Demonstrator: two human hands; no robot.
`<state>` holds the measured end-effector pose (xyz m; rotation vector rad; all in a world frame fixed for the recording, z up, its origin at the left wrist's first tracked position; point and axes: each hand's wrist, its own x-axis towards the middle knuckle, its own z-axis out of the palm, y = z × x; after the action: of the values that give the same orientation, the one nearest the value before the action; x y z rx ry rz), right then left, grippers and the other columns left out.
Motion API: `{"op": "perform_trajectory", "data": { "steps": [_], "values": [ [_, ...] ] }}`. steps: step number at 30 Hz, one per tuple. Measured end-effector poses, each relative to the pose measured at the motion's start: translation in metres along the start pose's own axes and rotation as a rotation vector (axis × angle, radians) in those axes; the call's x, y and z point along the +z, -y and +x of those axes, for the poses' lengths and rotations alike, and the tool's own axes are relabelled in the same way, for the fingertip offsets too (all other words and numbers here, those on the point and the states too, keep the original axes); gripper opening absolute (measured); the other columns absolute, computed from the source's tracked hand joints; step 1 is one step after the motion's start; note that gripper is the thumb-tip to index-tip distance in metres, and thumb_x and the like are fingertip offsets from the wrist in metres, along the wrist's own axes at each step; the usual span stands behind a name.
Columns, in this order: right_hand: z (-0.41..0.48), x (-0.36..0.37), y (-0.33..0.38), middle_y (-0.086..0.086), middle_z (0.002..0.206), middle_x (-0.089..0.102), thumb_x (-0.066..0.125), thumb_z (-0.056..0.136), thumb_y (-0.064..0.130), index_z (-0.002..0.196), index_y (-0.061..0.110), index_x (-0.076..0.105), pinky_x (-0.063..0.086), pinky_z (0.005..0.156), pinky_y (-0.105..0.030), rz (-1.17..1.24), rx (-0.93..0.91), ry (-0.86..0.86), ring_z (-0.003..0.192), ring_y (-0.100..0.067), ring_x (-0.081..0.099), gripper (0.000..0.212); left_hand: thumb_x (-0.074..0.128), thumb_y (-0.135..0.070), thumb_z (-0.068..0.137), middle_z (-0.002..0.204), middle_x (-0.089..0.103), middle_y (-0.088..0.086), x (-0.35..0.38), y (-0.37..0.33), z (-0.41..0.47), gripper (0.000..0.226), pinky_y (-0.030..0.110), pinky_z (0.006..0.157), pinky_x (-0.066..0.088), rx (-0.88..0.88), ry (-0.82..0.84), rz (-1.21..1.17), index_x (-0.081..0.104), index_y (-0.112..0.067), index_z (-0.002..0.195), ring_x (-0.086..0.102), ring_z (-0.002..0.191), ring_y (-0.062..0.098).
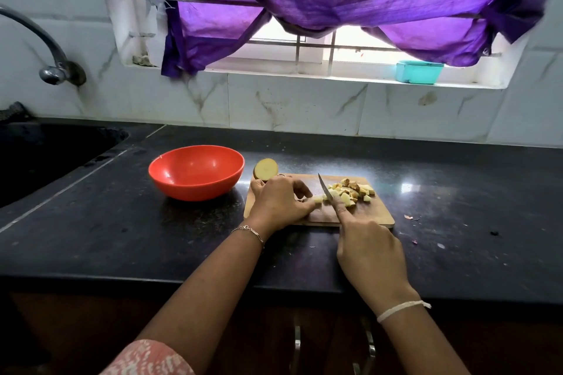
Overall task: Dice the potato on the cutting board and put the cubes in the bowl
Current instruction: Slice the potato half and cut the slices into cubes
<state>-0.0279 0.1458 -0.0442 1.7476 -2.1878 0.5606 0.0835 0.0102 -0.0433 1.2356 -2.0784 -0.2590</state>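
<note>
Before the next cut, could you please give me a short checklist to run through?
1. Right hand grips the knife: ok.
2. Left hand holds the piece being cut: ok.
3. Left fingers clear of the blade: cannot tell, they sit very close to it.
4. Board lies flat on the counter: ok.
5. Half potato out of the blade's path, at the board's far left corner: ok.
6. Bowl ready for the cubes, beside the board and holding nothing: ok.
</note>
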Motion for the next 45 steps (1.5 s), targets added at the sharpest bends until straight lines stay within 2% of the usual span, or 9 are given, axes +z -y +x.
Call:
{"op": "perform_trajectory", "data": {
  "steps": [8,14,18,22,26,31,38,42,45],
  "values": [
    [-0.017,-0.008,-0.001,0.001,0.106,0.065,0.038,0.098,0.021,0.152,0.041,0.009,0.049,0.072,-0.032,-0.04,-0.02,0.032,0.096,-0.02,0.063,0.064,0.067,-0.058,0.076,0.082,0.066,-0.019,-0.001,0.0,0.0,0.029,0.037,0.089,0.023,-0.005,-0.013,0.006,0.073,-0.031,0.084,0.051,0.082,0.0],
    [-0.008,-0.002,0.004,0.003,0.105,0.065,0.038,0.098,0.012,0.153,0.03,0.015,0.048,0.068,-0.031,-0.167,-0.071,0.048,0.094,-0.019,0.064,0.062,0.067,-0.056,0.078,0.079,0.065,-0.018,-0.002,-0.002,-0.001,0.028,0.036,0.09,0.023,-0.011,0.004,-0.004,0.074,-0.03,0.086,0.052,0.079,0.0],
    [0.004,-0.005,0.013,-0.002,0.121,0.063,0.034,0.099,0.006,0.153,0.023,0.02,0.046,0.069,-0.029,-0.189,-0.113,0.06,0.1,-0.02,0.064,0.059,0.067,-0.052,0.078,0.077,0.062,-0.019,-0.003,-0.002,0.0,0.024,0.037,0.092,0.023,-0.031,0.023,-0.011,0.074,-0.031,0.087,0.05,0.078,0.0],
    [0.012,0.004,0.011,0.0,0.108,0.065,0.037,0.096,0.005,0.153,0.026,0.018,0.04,0.063,-0.028,-0.137,-0.058,0.049,0.094,-0.02,0.064,0.064,0.067,-0.055,0.079,0.079,0.065,-0.02,-0.004,-0.002,-0.001,0.027,0.037,0.09,0.021,-0.038,0.018,-0.029,0.075,-0.031,0.088,0.05,0.078,-0.001],
    [0.002,0.003,0.005,0.0,0.1,0.066,0.04,0.097,0.013,0.153,0.032,0.014,0.047,0.065,-0.03,-0.072,-0.007,0.019,0.089,-0.019,0.065,0.064,0.067,-0.053,0.081,0.089,0.069,-0.018,-0.004,-0.001,0.0,0.025,0.04,0.096,0.022,-0.04,0.017,-0.012,0.075,-0.033,0.093,0.048,0.083,-0.002],
    [-0.008,0.0,0.006,0.002,0.106,0.065,0.037,0.098,0.014,0.153,0.036,0.009,0.045,0.067,-0.031,-0.097,-0.025,0.032,0.094,-0.02,0.064,0.065,0.066,-0.052,0.081,0.092,0.07,-0.018,-0.004,-0.002,0.002,0.025,0.041,0.097,0.023,-0.049,0.036,0.0,0.074,-0.033,0.095,0.053,0.089,0.001],
    [0.01,0.0,0.011,0.0,0.112,0.064,0.034,0.098,0.006,0.153,0.029,0.018,0.039,0.065,-0.028,-0.151,-0.095,0.046,0.097,-0.019,0.064,0.061,0.065,-0.054,0.083,0.097,0.068,-0.02,-0.006,-0.003,0.004,0.021,0.043,0.1,0.02,-0.058,0.066,0.01,0.073,-0.037,0.093,0.051,0.091,0.0],
    [0.02,0.006,0.012,0.0,0.108,0.064,0.038,0.095,0.005,0.153,0.028,0.02,0.04,0.065,-0.028,-0.136,-0.081,0.05,0.096,-0.02,0.063,0.065,0.065,-0.053,0.083,0.092,0.069,-0.02,-0.006,-0.003,0.002,0.02,0.041,0.098,0.02,-0.06,0.049,-0.001,0.073,-0.037,0.092,0.054,0.093,0.001],
    [0.015,0.006,0.008,-0.003,0.105,0.064,0.038,0.095,0.01,0.153,0.031,0.017,0.04,0.064,-0.03,-0.045,-0.025,0.043,0.094,-0.022,0.063,0.065,0.067,-0.058,0.078,0.08,0.062,-0.019,-0.005,-0.002,0.001,0.027,0.043,0.103,0.022,-0.092,0.027,-0.03,0.073,-0.035,0.091,0.051,0.084,0.001]
  ]
}}
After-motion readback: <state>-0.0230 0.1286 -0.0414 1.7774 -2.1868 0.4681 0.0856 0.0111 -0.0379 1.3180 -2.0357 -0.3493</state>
